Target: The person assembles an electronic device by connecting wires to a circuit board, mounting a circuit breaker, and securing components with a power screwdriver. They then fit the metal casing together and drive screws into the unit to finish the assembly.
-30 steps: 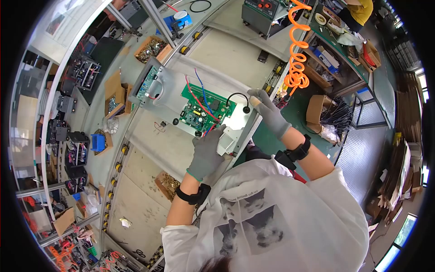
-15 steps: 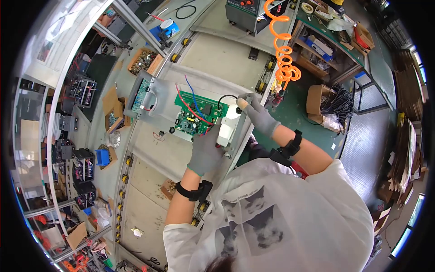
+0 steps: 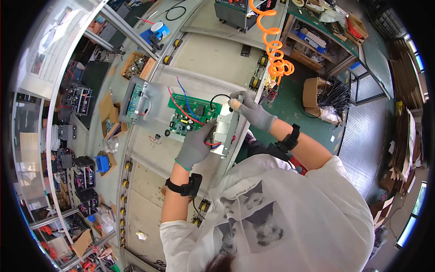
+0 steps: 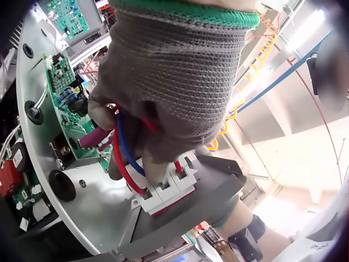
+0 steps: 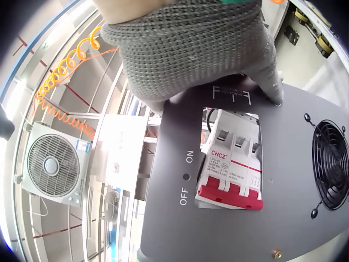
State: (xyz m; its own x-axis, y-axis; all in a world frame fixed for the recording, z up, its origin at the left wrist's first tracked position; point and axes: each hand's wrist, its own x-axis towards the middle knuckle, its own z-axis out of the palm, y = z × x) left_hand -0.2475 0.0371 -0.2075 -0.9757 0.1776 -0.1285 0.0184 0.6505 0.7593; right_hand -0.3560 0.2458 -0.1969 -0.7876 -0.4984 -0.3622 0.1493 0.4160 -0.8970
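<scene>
A grey metal chassis lies open, with a green circuit board [image 3: 183, 119] inside and loose red and blue wires rising from it. My gloved left hand [image 3: 195, 147] reaches in behind the front panel [image 5: 174, 164]. Its curled fingers grip the back of a white circuit breaker [image 4: 166, 192], among red and blue wires [image 4: 126, 147] that run into it. Through the panel's rectangular cutout the breaker's face shows tilted, red switch bar at the bottom. My gloved right hand [image 3: 254, 113] grips the panel's edge above the cutout, beside a black cable; part of its fingers is hidden behind the panel.
The chassis rests on a conveyor table with yellow rollers [image 3: 167, 60] along its edges. An orange coiled hose [image 3: 274, 50] hangs beyond my right hand. Boxes of small parts [image 3: 136, 65] stand along the far side. On the floor sits a cardboard box [image 3: 312, 93] beside black cables.
The head view has shifted, moving the scene leftward. My left hand has moved slightly further over the circuit board; red and blue wires now show beside its fingers. My right hand stays at the panel's edge.
</scene>
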